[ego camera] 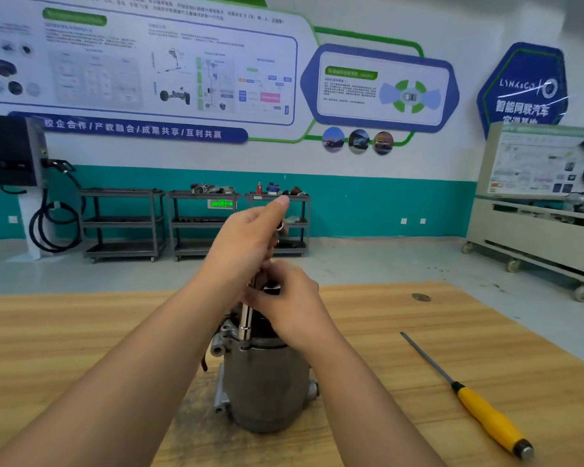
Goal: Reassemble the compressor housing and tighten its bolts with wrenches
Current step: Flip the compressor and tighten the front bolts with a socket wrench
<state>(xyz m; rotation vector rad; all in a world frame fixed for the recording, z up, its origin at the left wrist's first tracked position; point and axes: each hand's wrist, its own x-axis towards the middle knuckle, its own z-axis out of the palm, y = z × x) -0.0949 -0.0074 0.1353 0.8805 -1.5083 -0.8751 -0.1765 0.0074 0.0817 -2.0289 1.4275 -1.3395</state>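
At the centre of the frame a grey compressor housing [267, 382] stands upright on the wooden desk [81, 332]. A chrome wrench [245, 318] rises from its top rim, tilted slightly to the right. The left hand [246, 241] grips the wrench's upper part, thumb pointing up. The right hand [290, 298] sits just below, its fingers [260, 293] curled at the shaft (their exact hold is partly hidden). A yellow-handled screwdriver [486, 412] lies at the lower right, well apart. Three dark carts [122, 220] stand against the far wall.
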